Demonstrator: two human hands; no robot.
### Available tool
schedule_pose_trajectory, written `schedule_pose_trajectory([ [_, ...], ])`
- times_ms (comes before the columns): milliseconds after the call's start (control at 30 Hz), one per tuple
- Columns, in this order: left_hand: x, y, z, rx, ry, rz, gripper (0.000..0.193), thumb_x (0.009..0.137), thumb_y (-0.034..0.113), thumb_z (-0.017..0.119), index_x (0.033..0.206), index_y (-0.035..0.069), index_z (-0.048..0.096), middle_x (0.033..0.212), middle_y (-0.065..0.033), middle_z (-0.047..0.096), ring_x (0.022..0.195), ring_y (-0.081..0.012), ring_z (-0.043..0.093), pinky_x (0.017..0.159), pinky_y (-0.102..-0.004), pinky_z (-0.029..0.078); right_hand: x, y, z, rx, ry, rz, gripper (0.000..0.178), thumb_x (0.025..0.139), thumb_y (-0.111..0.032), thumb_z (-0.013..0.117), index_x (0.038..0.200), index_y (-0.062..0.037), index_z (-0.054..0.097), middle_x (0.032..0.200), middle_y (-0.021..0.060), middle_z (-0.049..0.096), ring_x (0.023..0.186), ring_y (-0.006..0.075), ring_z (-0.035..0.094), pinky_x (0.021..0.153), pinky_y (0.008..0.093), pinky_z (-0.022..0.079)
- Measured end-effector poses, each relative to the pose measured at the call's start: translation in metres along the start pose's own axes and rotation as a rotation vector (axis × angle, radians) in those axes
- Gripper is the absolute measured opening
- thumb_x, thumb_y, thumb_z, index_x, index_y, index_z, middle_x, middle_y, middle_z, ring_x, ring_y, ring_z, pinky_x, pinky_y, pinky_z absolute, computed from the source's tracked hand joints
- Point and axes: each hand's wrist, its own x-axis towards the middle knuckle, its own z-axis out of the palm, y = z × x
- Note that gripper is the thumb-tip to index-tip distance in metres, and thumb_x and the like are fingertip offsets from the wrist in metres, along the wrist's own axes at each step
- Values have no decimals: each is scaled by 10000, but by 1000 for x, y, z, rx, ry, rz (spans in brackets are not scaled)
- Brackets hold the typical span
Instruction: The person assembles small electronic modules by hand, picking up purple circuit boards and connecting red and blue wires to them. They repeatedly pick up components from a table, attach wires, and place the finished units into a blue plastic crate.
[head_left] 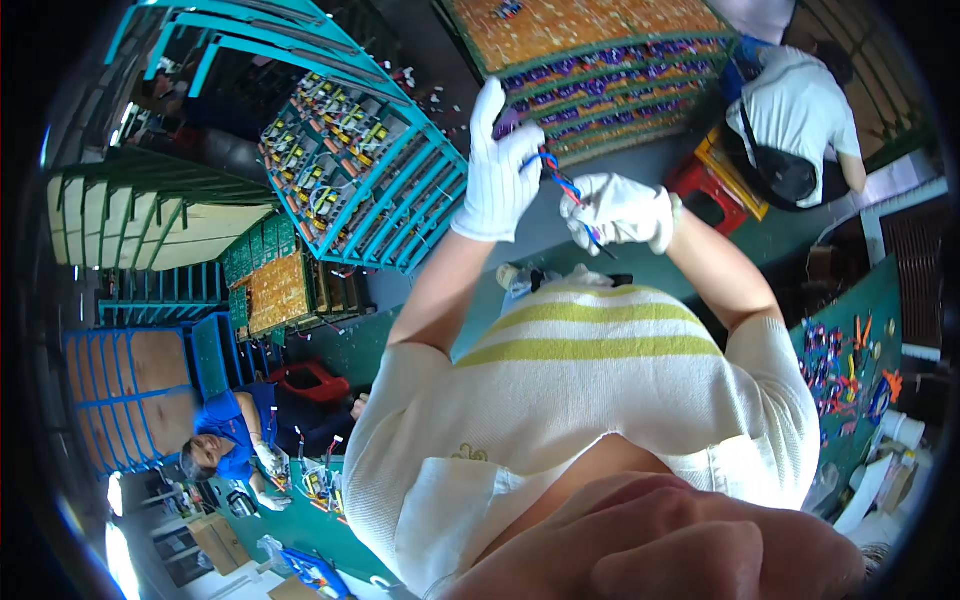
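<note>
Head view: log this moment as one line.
left hand: white-gloved, holding wire bundle | right hand: white-gloved, pinching wire bundle | teal rack: left, loaded with electronic parts | red stool: near co-worker

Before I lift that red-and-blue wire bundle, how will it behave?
Probably floppy: the wire bundle curves between left hand and right hand. Likely light, given its thin strands. Might snag: an end pokes out below the right hand.

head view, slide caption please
Gloved left hand and right hand hold red and blue wires, a teal rack beyond.
</note>
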Motion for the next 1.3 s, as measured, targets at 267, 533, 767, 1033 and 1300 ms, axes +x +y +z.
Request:
schedule_pose_trajectory([
  [267, -8, -15, 12, -1281, -869, -944, 236, 700, 6, 556, 935, 0, 564, 1164, -259, 563, 932, -321, 647, 831, -416, 543, -28, -48, -2, -2264, 682, -839, 321, 686, 11, 630, 989, -78, 685, 913, 98, 680, 843, 260, 656, 744, 347, 545],
  [533, -25, 20, 42, -1969, -842, -1384, 237, 790, 23, 605, 1024, 18, 568, 1189, -241, 549, 888, -416, 630, 682, -445, 571, -25, -47, 15, -1960, 674, -1358, 196, 641, 54, 598, 785, -65, 655, 822, 66, 662, 876, 271, 644, 829, 371, 517],
  [767, -41, 13, 55, -331, -241, -709, 142, 807, -22, 582, 876, 84, 647, 1121, -117, 570, 1085, -238, 551, 987, -342, 406, -21, -20, 15, -2249, 827, -779, 177, 654, -172, 712, 814, -203, 643, 1043, -28, 607, 1154, 232, 509, 1052, 615, 208],
  [1033, -22, 26, 40, 341, -436, -256, 146, 737, 185, 696, 817, 87, 624, 1323, -198, 432, 955, -366, 582, 767, -444, 536, -17, 1, 11, -2024, 659, -645, 100, 643, -146, 683, 676, -235, 650, 871, -56, 653, 1013, 193, 581, 1073, 534, 226],
  [1300, -14, 25, 24, 485, -402, -275, 376, 865, 406, 574, 723, 72, 673, 1109, -151, 557, 845, -317, 611, 587, -403, 548, -3, 10, 4, -1762, 808, -590, 170, 774, -164, 670, 938, -116, 676, 871, 45, 681, 895, 246, 629, 918, 428, 435],
])
